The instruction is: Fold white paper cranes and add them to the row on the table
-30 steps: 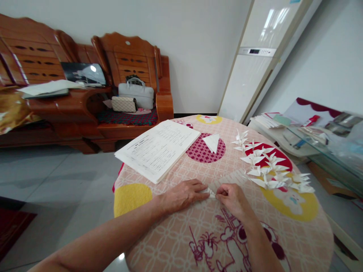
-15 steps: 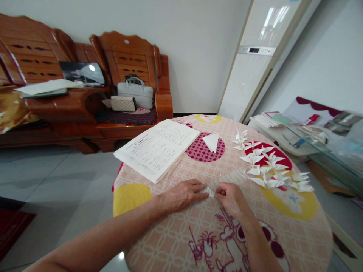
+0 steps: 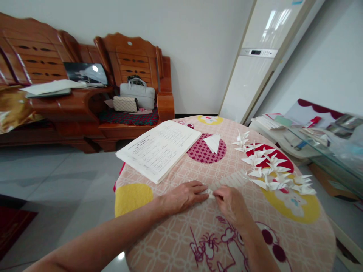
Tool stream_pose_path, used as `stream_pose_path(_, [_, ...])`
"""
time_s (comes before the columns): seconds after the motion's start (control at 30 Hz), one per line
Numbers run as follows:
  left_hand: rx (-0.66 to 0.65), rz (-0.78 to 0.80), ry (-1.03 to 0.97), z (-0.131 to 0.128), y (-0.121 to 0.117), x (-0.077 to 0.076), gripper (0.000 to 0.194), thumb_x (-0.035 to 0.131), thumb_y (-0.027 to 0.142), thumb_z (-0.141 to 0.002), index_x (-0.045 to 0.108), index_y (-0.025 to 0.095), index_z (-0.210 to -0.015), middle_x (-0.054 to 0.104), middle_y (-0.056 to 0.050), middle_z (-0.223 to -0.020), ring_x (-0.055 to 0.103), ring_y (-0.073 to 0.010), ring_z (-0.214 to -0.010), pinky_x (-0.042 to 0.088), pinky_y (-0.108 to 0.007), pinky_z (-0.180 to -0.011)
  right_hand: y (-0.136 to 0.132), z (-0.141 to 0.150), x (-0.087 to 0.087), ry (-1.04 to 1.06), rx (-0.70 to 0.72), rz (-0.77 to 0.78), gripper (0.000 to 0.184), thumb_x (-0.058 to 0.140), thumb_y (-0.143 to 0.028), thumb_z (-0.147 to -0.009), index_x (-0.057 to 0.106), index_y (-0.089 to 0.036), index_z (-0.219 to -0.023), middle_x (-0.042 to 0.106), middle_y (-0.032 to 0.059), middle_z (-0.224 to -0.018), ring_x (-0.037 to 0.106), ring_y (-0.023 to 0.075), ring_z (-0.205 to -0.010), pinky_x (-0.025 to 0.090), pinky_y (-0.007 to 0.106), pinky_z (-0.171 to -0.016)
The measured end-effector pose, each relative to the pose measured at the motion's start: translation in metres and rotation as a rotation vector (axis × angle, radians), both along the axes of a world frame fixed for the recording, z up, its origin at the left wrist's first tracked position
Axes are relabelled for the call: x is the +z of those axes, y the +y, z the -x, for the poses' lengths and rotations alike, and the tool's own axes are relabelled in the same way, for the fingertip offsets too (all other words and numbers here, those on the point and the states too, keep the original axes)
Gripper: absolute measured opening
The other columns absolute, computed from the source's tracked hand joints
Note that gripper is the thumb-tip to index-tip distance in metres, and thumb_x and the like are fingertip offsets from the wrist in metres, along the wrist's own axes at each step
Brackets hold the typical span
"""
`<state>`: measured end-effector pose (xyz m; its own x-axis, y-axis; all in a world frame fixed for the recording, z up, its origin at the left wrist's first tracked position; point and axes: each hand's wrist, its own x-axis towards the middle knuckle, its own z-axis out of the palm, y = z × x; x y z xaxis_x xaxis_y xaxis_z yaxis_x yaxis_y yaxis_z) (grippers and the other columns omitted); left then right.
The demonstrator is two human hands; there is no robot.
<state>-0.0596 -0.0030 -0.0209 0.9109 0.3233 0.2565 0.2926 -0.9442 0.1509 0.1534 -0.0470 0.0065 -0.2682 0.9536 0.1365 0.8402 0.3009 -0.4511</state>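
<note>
A small piece of folded white paper (image 3: 210,192) lies on the tablecloth between my two hands. My left hand (image 3: 185,196) rests low on the cloth, its thumb and fingertips holding the paper's left side down. At the paper's right edge, my right hand (image 3: 231,204) is closed in a pinch; its fingers partly cover the fold. Just behind the hands is a pale, striped strip (image 3: 234,180), whose material I cannot make out. Farther back lies a white paper triangle (image 3: 212,142). Several folded paper cranes (image 3: 266,162) stand grouped to the right.
A stack of printed sheets (image 3: 159,151) lies at the table's left rear. The round table wears a pink patterned tablecloth (image 3: 167,234). Wooden chairs (image 3: 130,56) holding bags stand behind. A glass-topped side stand (image 3: 317,147) with papers is beside the table's right edge.
The view has shifted slightly. My right hand has turned a little, its knuckles now more over the pinched paper edge. My left hand stays in place on the paper.
</note>
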Motion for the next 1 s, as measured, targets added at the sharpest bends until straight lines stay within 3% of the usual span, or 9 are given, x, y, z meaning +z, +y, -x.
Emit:
stream_pose_path(0.17, [0.001, 0.055, -0.007, -0.003, 0.0, 0.003, 0.03, 0.045, 0.02, -0.094, 0.058, 0.016, -0.121, 0.059, -0.013, -0.125, 0.05, -0.0239, -0.121, 0.042, -0.035, -0.103, 0.004, 0.018, -0.003, 0.36, -0.016, -0.101, 0.025, 0.05, -0.006, -0.08, 0.069, -0.015, -0.094, 0.067, 0.0084, -0.089, 0.063, 0.0173, -0.079, 0.047, 0.026, -0.071])
stream_pose_path(0.47, [-0.011, 0.147, -0.123, 0.02, 0.009, 0.01, 0.028, 0.044, 0.01, -0.091, 0.066, 0.015, -0.109, 0.065, -0.011, -0.119, 0.052, -0.0224, -0.12, 0.044, -0.034, -0.102, 0.015, 0.031, -0.021, 0.401, -0.129, 0.039, 0.016, 0.059, -0.006, -0.074, 0.071, -0.014, -0.081, 0.067, 0.0057, -0.079, 0.062, 0.016, -0.068, 0.048, 0.025, -0.065])
stream_pose_path(0.6, [0.066, 0.176, -0.192, 0.036, 0.01, 0.011, 0.03, 0.045, 0.01, -0.09, 0.068, 0.018, -0.11, 0.065, -0.011, -0.12, 0.054, -0.0231, -0.118, 0.046, -0.038, -0.099, 0.015, 0.034, -0.018, 0.356, -0.142, 0.058, 0.015, 0.065, -0.006, -0.07, 0.073, -0.013, -0.08, 0.064, 0.0043, -0.076, 0.061, 0.0153, -0.066, 0.047, 0.025, -0.064])
stream_pose_path(0.77, [0.199, 0.329, -0.304, 0.043, 0.011, 0.014, 0.032, 0.049, 0.008, -0.087, 0.071, 0.02, -0.106, 0.065, -0.009, -0.12, 0.059, -0.0192, -0.112, 0.047, -0.033, -0.097, 0.015, 0.033, -0.022, 0.347, -0.132, 0.055, 0.019, 0.066, -0.007, -0.07, 0.075, -0.013, -0.086, 0.064, 0.0046, -0.079, 0.061, 0.0152, -0.067, 0.047, 0.025, -0.065])
stream_pose_path(0.9, [0.41, 0.484, -0.41, 0.038, 0.016, 0.016, 0.024, 0.052, 0.009, -0.082, 0.073, 0.016, -0.092, 0.071, -0.006, -0.097, 0.065, -0.0157, -0.09, 0.051, -0.025, -0.08, 0.016, 0.032, -0.026, 0.323, -0.125, 0.061, 0.021, 0.065, -0.008, -0.071, 0.076, -0.015, -0.088, 0.064, 0.0046, -0.08, 0.061, 0.0155, -0.068, 0.048, 0.026, -0.067])
stream_pose_path(1.0, [0.542, 0.574, -0.421, 0.032, 0.02, 0.02, 0.023, 0.054, 0.012, -0.08, 0.071, 0.015, -0.095, 0.071, -0.004, -0.088, 0.063, -0.0129, -0.074, 0.048, -0.022, -0.067, 0.016, 0.032, -0.025, 0.327, -0.125, 0.065, 0.023, 0.065, -0.007, -0.071, 0.076, -0.015, -0.09, 0.065, 0.0052, -0.082, 0.061, 0.0156, -0.068, 0.048, 0.026, -0.067])
